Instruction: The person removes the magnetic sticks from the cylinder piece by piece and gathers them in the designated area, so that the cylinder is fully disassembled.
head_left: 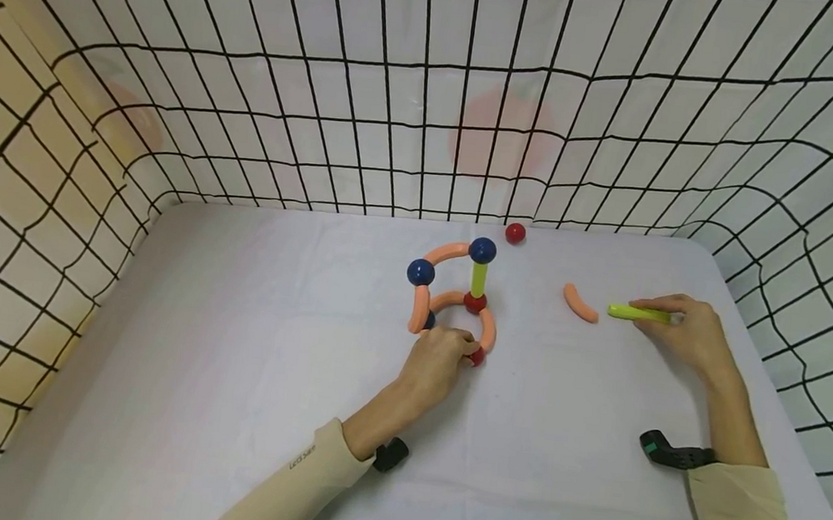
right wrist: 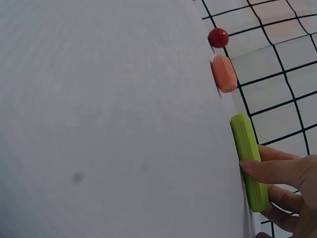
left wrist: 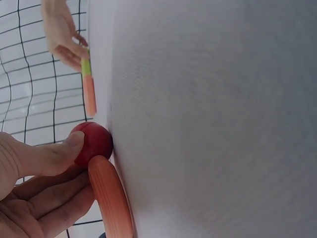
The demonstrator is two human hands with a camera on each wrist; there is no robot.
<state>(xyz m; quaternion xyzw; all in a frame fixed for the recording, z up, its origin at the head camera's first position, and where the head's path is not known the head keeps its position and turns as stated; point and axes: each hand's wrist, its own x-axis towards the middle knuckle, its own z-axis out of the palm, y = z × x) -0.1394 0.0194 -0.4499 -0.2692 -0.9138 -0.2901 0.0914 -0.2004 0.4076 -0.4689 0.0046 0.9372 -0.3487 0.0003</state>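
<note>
A structure of curved orange rods (head_left: 449, 253), blue balls (head_left: 483, 250), red balls and one upright yellow-green rod (head_left: 478, 279) stands mid-table. My left hand (head_left: 440, 364) is at its near side. In the left wrist view, thumb and fingers pinch a red ball (left wrist: 95, 144) that touches the end of an orange rod (left wrist: 111, 198). Off to the right, my right hand (head_left: 688, 332) holds a straight yellow-green rod (right wrist: 248, 163) between thumb and fingers, low over the table or touching it; I cannot tell which.
A loose curved orange rod (head_left: 580, 303) lies just left of the held rod. Another red ball (head_left: 515, 233) sits near the table's far edge. Black wire mesh (head_left: 392, 124) borders the white-covered table (head_left: 228, 342) at the back and both sides.
</note>
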